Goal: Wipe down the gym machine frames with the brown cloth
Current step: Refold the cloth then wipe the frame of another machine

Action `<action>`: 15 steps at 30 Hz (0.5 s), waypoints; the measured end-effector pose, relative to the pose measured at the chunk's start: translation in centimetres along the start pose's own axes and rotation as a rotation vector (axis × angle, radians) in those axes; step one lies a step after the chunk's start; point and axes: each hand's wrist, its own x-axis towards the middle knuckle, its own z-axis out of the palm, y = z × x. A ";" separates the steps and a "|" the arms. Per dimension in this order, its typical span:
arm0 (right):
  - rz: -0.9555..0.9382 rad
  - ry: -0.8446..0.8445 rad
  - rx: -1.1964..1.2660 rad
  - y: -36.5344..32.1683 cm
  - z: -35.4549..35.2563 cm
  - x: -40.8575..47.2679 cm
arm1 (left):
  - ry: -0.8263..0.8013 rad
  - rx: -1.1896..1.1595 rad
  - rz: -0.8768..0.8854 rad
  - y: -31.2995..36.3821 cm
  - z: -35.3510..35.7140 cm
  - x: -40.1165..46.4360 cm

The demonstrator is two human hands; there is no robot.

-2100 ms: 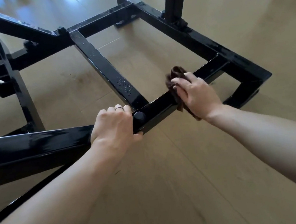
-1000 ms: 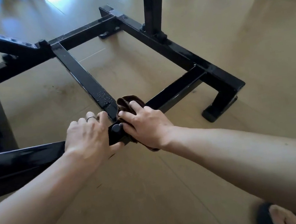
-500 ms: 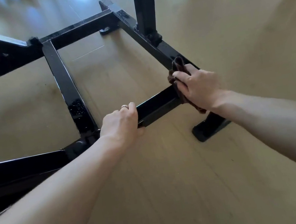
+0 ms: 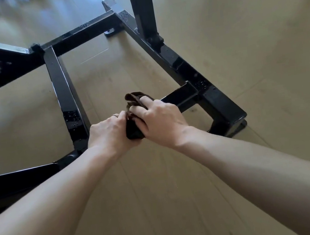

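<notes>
Wiping the low crossbar [image 4: 181, 96]: right hand [image 4: 160, 120] grips the brown cloth [image 4: 134, 100], left hand [image 4: 110, 133] clutches the bar; next, probably the droplet-speckled rail [image 4: 67, 102].

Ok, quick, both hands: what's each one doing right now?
Left hand: gripping the bar, fingers curled over it, beside the cloth.
Right hand: holding the cloth on the bar.

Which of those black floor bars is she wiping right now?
The short near crossbar, joining the two long floor bars. The right hand presses the brown cloth on it; the left hand grips it alongside.
</notes>
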 end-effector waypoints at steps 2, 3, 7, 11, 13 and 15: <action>0.033 0.016 -0.043 1.9 -0.9 -0.1 | -0.028 0.029 0.011 -0.1 -0.1 0.4; 0.065 0.019 -0.072 3.2 -1.4 -0.2 | -0.040 0.038 0.015 -0.1 -0.2 0.6; 0.195 0.023 -0.192 8.6 -4.2 -1.3 | -0.052 0.092 0.071 0.3 -0.2 0.9; 0.300 0.048 -0.163 9.6 -5.7 -4.7 | -0.077 0.144 0.158 0.3 -0.4 2.4; 0.352 0.077 -0.136 9.6 -6.5 -6.6 | -0.056 0.149 0.199 0.2 -0.7 3.2; 0.399 0.074 -0.145 9.6 -7.1 -8.5 | -0.040 0.143 0.238 0.0 -0.6 3.4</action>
